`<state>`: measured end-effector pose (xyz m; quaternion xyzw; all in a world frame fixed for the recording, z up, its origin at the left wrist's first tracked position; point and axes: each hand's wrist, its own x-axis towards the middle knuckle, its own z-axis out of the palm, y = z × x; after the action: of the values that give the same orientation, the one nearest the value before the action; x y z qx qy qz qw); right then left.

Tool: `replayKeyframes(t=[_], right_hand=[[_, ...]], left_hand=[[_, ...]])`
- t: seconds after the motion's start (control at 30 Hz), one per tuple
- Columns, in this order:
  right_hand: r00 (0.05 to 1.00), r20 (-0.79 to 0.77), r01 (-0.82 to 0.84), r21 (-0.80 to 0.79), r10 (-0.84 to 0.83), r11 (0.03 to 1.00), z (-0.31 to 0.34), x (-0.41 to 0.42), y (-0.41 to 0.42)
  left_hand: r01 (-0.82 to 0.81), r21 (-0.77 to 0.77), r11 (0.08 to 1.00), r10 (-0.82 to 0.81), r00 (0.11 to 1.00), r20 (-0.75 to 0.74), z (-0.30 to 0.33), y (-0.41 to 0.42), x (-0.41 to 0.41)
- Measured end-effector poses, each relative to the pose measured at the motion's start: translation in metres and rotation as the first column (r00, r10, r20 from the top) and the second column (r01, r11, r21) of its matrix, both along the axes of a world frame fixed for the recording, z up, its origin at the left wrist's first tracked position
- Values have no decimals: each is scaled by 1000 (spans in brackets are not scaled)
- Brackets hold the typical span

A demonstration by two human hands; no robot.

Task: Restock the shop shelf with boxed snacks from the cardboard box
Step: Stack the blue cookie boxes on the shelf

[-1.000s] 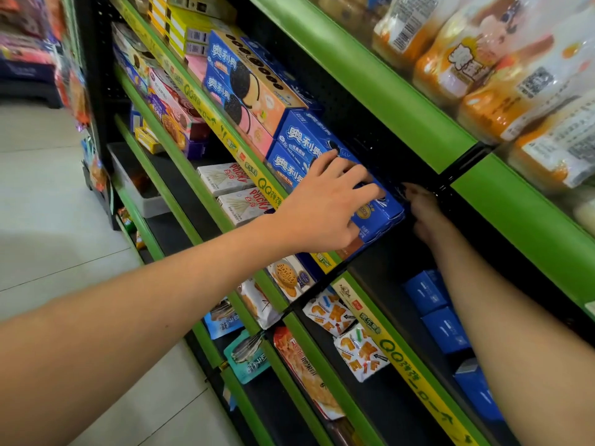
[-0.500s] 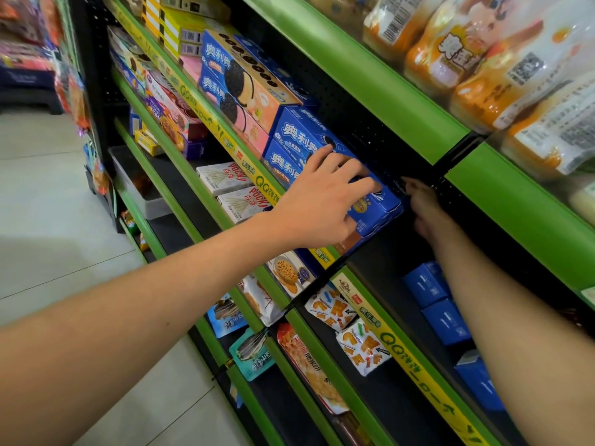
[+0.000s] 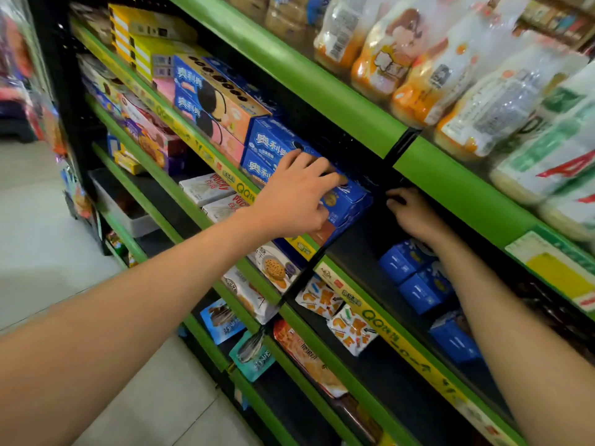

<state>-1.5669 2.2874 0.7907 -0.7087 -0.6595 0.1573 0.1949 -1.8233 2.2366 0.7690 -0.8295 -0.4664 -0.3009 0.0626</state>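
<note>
A stack of blue boxed snacks [image 3: 349, 201] lies at the right end of a row on the middle green shelf [image 3: 206, 152]. My left hand [image 3: 296, 194] grips the top blue box, fingers curled over its top and thumb against its front. My right hand [image 3: 418, 220] reaches into the dark shelf space just right of that box's end, fingers loosely bent, with nothing seen in it. Small blue boxes [image 3: 415, 278] lie on the same shelf level under my right forearm. The cardboard box is out of view.
Blue-and-orange cookie boxes [image 3: 219, 101] and yellow boxes [image 3: 145, 43] fill the row to the left. Bagged bread [image 3: 418, 75] sits on the shelf above, close over my hands. White stick-biscuit boxes [image 3: 206, 188] and snack packets [image 3: 351, 329] lie on lower shelves. Tiled floor [image 3: 48, 252] lies at left.
My left hand's fingers have curled more tightly over the top blue box. My right hand has stayed in nearly the same spot inside the shelf.
</note>
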Motion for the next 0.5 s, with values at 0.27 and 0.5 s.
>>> replayKeyframes(t=[0.27,0.5], right_hand=[[997,60,57,4,-57,998,11,41,-119],[923,309,235,18,-229,972,-30,62,-179]], left_hand=[[-12,-66,998,7,998,-67,33,-4,12],[286,0,958,-286,958,11,16,-63,84]])
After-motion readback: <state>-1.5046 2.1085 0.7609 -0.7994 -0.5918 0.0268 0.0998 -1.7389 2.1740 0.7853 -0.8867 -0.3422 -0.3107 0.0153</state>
